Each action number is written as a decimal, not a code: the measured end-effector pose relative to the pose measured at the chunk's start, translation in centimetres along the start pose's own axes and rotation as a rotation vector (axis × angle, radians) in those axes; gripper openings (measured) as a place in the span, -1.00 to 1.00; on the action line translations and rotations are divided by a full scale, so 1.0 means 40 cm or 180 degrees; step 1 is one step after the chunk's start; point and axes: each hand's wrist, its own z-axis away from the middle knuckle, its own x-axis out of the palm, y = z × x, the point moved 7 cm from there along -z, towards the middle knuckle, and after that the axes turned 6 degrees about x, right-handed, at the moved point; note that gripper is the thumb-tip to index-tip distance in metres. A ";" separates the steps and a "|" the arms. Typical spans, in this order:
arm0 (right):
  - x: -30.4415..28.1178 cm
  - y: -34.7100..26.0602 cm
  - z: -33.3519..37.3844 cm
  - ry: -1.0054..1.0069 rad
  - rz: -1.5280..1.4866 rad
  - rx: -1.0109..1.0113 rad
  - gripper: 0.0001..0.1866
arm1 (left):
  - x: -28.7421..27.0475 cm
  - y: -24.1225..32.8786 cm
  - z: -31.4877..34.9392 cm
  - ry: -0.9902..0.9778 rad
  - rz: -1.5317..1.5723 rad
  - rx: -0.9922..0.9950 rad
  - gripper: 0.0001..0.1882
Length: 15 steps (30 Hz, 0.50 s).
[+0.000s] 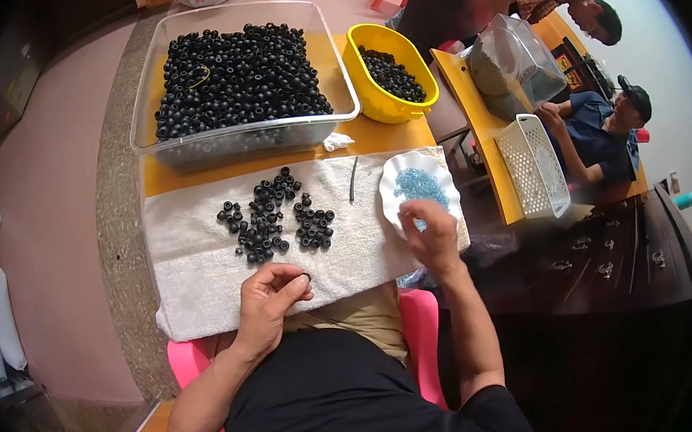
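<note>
My left hand pinches a small black ring-shaped piece between thumb and fingertips, just above the near part of a white towel. Over the near edge of a white scalloped dish is my right hand, its fingers bent together and pointing down at small clear-blue pieces in the dish. What its fingertips hold, if anything, is too small to make out. Loose black pieces with round holes lie in clusters on the towel, beyond my left hand.
A clear bin full of black pieces stands at the table's far side, beside a yellow tub holding more. A thin dark tool and crumpled white tissue lie near them. Two people sit or lean around another table with a white basket at right.
</note>
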 end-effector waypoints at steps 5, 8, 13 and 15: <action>0.011 0.039 -0.076 -0.0552 0.0723 0.0042 -0.83 | 0.006 -0.010 0.005 -0.0040 -0.0076 -0.0065 -0.87; 0.027 0.038 -0.098 -0.0696 0.0900 0.0035 -0.82 | 0.004 -0.010 0.003 -0.0049 -0.0080 -0.0075 -0.87; 0.047 0.038 -0.109 -0.0936 0.1092 0.0202 -0.83 | 0.006 -0.008 0.001 -0.0069 -0.0060 -0.0079 -0.87; 0.053 0.042 -0.108 -0.0982 0.1130 0.0228 -0.84 | 0.008 -0.009 0.001 -0.0086 -0.0053 -0.0082 -0.87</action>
